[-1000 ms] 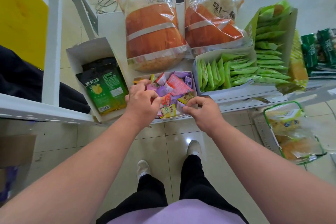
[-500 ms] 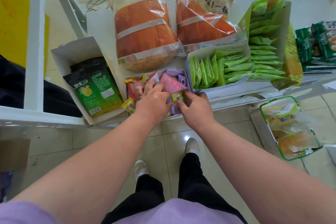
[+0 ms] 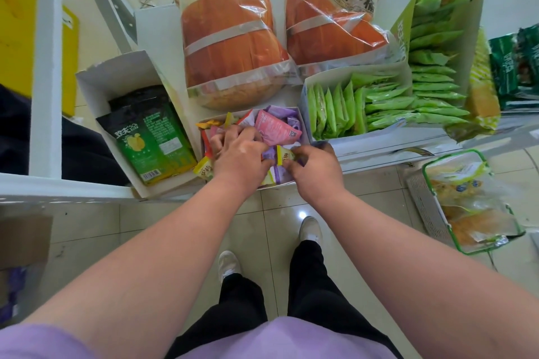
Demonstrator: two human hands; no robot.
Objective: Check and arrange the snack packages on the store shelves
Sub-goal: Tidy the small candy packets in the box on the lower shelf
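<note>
A small white box (image 3: 300,114) on the shelf edge holds several little snack packets in pink, purple, yellow and orange. My left hand (image 3: 239,154) lies inside it with fingers curled into the packets, beside a pink packet (image 3: 277,130). My right hand (image 3: 316,170) is at the box's front right corner and pinches a small yellow packet (image 3: 285,156) between thumb and fingertips. Left of the box lies a green and black pouch (image 3: 151,140) in an open white carton (image 3: 116,76).
Two big orange bread bags (image 3: 230,38) stand behind the box. Green sachets (image 3: 379,102) fill a carton on the right, dark green packs (image 3: 516,67) farther right. A basket (image 3: 423,204) with bagged pastries sits on the floor at right. White shelf frame (image 3: 46,67) at left.
Both hands have pushed deeper into the small box. The right hand now pinches a yellow packet; the left hand has moved forward among the packets. The camera has shifted slightly.
</note>
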